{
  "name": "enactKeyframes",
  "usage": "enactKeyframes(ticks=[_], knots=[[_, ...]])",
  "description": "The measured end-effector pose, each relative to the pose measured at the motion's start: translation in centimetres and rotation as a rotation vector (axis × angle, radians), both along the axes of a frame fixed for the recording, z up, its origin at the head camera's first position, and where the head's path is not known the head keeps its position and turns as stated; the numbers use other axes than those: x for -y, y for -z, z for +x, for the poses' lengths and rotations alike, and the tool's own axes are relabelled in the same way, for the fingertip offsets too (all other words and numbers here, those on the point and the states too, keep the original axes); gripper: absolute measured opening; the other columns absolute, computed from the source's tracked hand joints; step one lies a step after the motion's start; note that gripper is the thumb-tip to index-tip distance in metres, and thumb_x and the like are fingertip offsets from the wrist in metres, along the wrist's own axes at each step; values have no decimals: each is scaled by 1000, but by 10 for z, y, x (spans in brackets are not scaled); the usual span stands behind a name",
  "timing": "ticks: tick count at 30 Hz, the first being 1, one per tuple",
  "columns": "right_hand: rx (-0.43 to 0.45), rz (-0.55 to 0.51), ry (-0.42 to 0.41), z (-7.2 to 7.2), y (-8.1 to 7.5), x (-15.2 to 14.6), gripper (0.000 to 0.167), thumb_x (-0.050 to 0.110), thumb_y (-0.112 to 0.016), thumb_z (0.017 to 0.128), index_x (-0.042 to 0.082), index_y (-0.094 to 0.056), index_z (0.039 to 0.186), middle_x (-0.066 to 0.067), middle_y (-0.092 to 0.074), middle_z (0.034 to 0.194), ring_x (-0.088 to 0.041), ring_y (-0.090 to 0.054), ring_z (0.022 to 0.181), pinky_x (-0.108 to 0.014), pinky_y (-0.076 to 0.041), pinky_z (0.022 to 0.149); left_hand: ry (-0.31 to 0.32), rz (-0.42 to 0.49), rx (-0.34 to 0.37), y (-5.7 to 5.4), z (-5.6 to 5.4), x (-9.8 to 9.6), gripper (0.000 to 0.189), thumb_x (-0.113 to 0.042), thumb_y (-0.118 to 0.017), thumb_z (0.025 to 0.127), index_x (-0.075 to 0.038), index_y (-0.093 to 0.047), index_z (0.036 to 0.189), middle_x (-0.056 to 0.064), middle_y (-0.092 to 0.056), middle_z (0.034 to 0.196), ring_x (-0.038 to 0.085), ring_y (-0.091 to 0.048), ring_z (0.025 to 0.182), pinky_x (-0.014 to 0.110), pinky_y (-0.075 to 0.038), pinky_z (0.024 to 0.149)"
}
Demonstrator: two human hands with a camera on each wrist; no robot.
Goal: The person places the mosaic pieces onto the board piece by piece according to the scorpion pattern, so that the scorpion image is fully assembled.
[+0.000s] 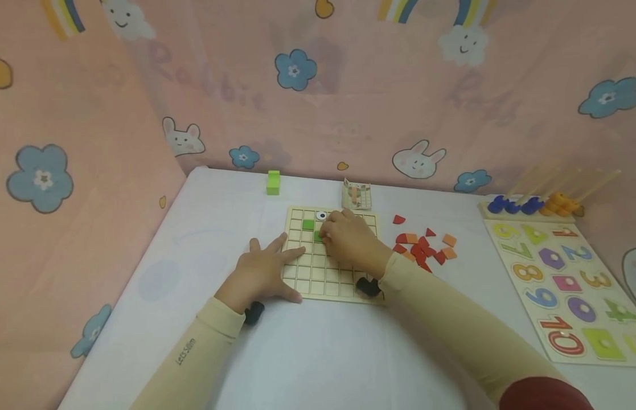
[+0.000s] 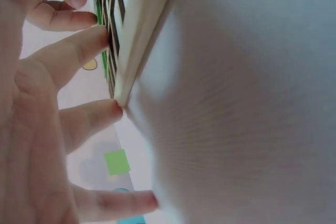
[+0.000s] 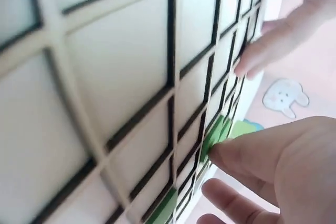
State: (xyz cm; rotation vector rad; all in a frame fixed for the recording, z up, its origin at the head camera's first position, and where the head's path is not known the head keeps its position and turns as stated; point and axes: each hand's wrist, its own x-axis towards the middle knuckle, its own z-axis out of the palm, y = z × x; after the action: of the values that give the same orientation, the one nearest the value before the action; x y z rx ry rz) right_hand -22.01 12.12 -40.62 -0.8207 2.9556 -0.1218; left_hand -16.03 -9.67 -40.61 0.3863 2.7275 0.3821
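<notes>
A wooden grid board [image 1: 311, 273] lies on the table, with green square tiles [image 1: 308, 224] and a round eye piece [image 1: 321, 216] in its upper cells. My right hand [image 1: 351, 239] is over the board's upper middle, fingers curled, holding another green tile [image 1: 318, 236] by its edge at a cell. In the right wrist view a fingertip touches that green tile [image 3: 211, 141], and one more green tile [image 3: 161, 208] sits nearer the camera. My left hand [image 1: 261, 267] spreads over the board's left edge, fingers apart, some fingertips on the board and others on the table.
Red and orange pieces [image 1: 420, 250] lie scattered right of the board. Behind it are a small picture card [image 1: 356, 195] and a stack of green blocks [image 1: 273, 183]. At far right stands a number puzzle board [image 1: 569, 285] with a bead rack [image 1: 533, 208].
</notes>
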Motion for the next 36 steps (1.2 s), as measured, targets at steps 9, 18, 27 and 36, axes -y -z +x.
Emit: enactKeyframes(ticks=[9, 18, 27, 36], knots=[[81, -94, 193, -3, -12, -73, 29, 22, -64, 104, 10, -76, 128, -13, -68, 137, -37, -55, 128, -55, -44, 110, -81, 32, 62, -4, 1, -9, 105, -45, -102, 64, -38, -54, 157, 4, -19, 176, 58, -26, 142, 80, -41, 96], [258, -158, 552, 9, -21, -207, 42, 30, -62, 106, 2, -67, 137, -31, -56, 144, -54, -44, 135, -71, -38, 108, -93, -4, 71, -10, 2, -12, 105, -44, -102, 64, -38, -54, 157, 4, -21, 176, 58, -27, 143, 82, -39, 96], [305, -176, 551, 33, 2, -258, 35, 22, -64, 106, 2, -71, 133, -32, -59, 140, -56, -44, 135, -73, -37, 107, -100, -2, 75, -10, 2, -11, 105, -42, -103, 63, -38, -54, 156, 5, -22, 176, 61, -23, 146, 79, -42, 94], [193, -130, 537, 36, 8, -262, 38, 27, -72, 101, -3, -74, 125, -31, -65, 129, -54, -48, 128, -71, -40, 104, -102, -6, 69, -7, 0, -12, 106, -43, -103, 62, -39, -54, 156, 4, -20, 176, 63, -17, 149, 77, -43, 95]])
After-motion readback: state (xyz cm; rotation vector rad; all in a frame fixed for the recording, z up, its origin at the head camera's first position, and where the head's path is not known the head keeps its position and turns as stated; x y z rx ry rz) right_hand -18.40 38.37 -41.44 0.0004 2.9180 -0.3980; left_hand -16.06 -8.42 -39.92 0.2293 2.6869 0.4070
